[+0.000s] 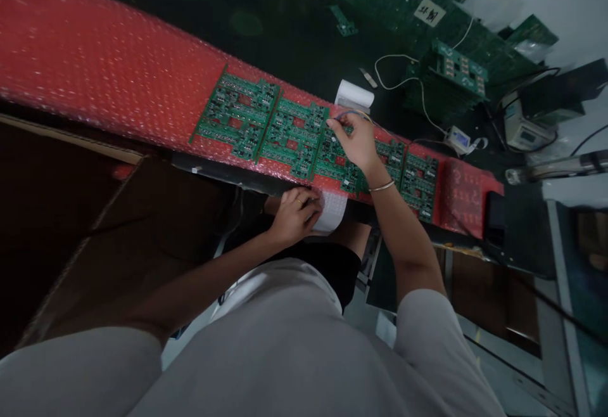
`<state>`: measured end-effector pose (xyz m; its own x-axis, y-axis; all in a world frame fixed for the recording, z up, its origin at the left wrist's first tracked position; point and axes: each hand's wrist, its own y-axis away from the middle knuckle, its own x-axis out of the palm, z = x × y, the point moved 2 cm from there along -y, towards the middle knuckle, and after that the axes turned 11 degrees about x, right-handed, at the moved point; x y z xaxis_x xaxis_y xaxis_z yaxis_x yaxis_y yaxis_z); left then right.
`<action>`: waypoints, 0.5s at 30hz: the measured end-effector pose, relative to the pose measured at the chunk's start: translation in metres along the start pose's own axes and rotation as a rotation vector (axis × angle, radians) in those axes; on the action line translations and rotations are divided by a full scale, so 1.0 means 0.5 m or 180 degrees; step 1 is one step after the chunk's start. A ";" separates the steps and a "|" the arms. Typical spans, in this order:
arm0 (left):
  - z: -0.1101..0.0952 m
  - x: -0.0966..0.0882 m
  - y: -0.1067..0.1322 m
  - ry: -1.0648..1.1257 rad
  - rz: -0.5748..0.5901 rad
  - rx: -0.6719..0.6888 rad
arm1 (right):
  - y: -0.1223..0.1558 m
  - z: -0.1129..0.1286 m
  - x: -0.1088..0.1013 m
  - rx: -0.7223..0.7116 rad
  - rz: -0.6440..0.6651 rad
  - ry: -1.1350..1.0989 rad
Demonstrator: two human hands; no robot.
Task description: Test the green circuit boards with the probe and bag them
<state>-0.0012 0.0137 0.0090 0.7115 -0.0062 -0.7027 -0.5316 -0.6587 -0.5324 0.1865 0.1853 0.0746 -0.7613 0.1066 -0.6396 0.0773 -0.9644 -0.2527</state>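
A row of several green circuit boards (292,135) lies on red bubble wrap (118,56) along the front edge of the bench. Over the middle board is my right hand (356,141), thumb and forefinger pinched together. What sits between those fingertips is too small to make out. Blue and yellow wires (354,113) show just behind this hand. Below the bench edge, my left hand (295,215) has its fingers curled on the side of a white strip of labels (332,209) that hangs down. A small white sticker (346,182) shows on a board near the strip.
A white roll (354,95) stands behind the boards, with a knife-like tool (367,78) beyond it. A stack of boards (458,75), a white cable and a small device (458,140) are at right. A dark phone-like object (494,217) lies at the right end. A cardboard box (95,239) stands at left.
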 end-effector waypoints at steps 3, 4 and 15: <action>0.005 0.006 0.002 -0.0046 0.0109 0.0068 | 0.009 0.003 -0.011 0.0008 0.0015 0.0051; 0.007 0.008 0.005 -0.0046 0.0137 0.0104 | 0.011 0.004 -0.014 0.0008 0.0020 0.0068; 0.020 -0.078 -0.022 0.0640 -0.0420 0.0007 | -0.022 -0.004 -0.006 -0.0034 -0.0119 0.0057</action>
<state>-0.0278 0.0286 0.0377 0.8520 -0.0700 -0.5188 -0.4287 -0.6622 -0.6146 0.1892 0.1962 0.0777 -0.7521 0.1470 -0.6425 0.0560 -0.9571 -0.2844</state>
